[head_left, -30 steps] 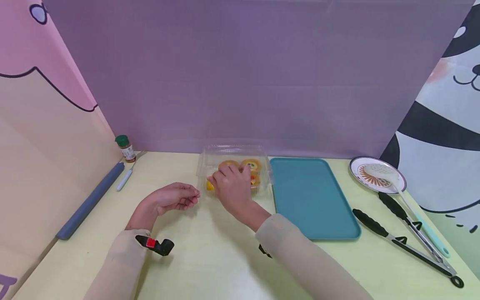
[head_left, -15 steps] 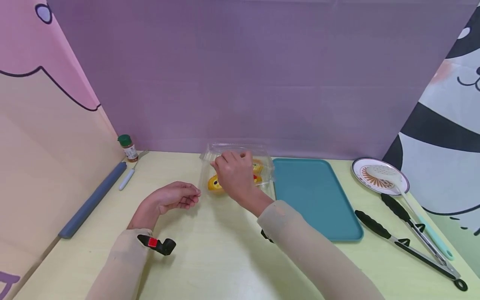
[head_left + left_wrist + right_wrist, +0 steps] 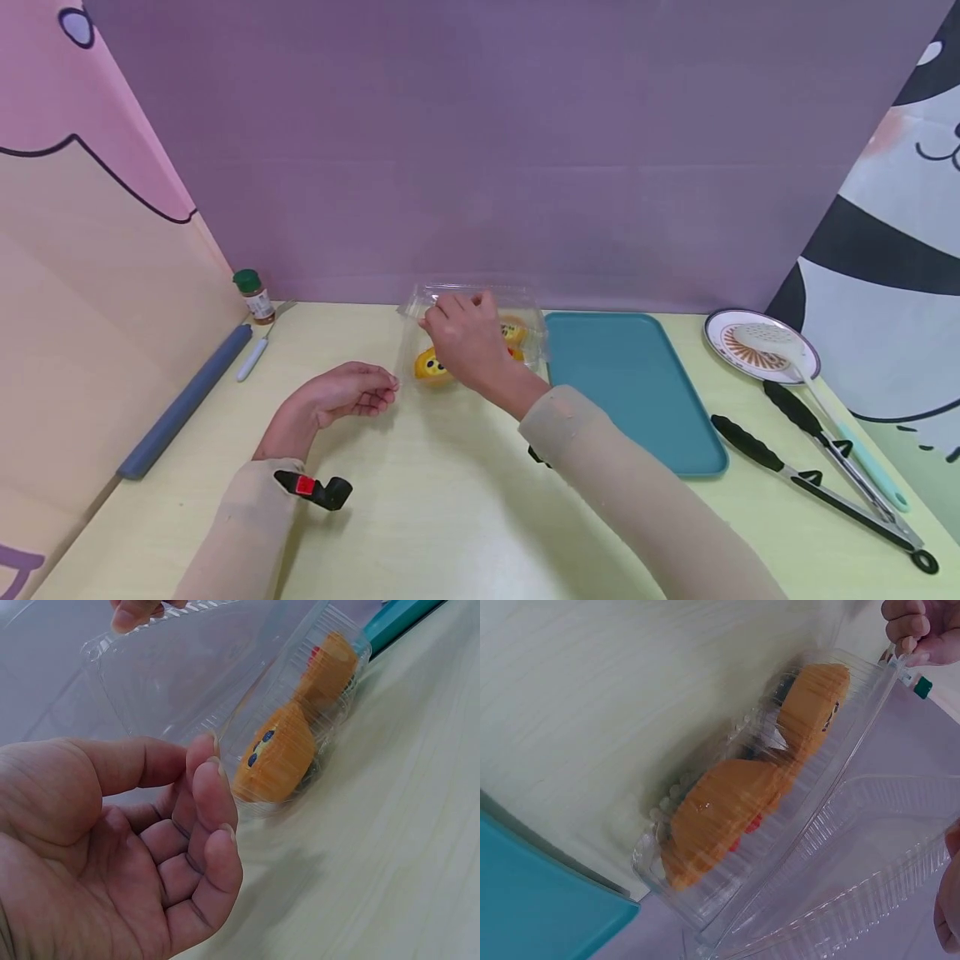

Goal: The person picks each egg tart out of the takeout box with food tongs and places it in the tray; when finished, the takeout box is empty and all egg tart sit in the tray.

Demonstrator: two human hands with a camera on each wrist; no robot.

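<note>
A clear plastic clamshell container (image 3: 408,346) stands at the back middle of the table, its lid (image 3: 855,851) raised. Inside lie several orange-yellow pastry-like pieces; one yellow piece (image 3: 430,365) carries black eye-like dots, another (image 3: 724,799) has red spots. My left hand (image 3: 337,400) pinches the container's near left rim between thumb and forefinger, the other fingers loosely curled. Over the container my right hand (image 3: 468,342) has curled fingers; in the left wrist view its fingertips (image 3: 129,616) hold the lid's edge. This hand hides part of the contents from the head view.
A teal tray (image 3: 637,392) lies right of the container. Farther right are tongs (image 3: 817,483) and a white slotted turner (image 3: 776,342) resting across a patterned plate (image 3: 723,333). At left are a green-capped jar (image 3: 255,296), a light-handled utensil (image 3: 255,358) and a blue bar (image 3: 187,400).
My right hand has moved slightly up and away, and the lid's far edge has risen a little in the head view. My left hand stays at the rim.
</note>
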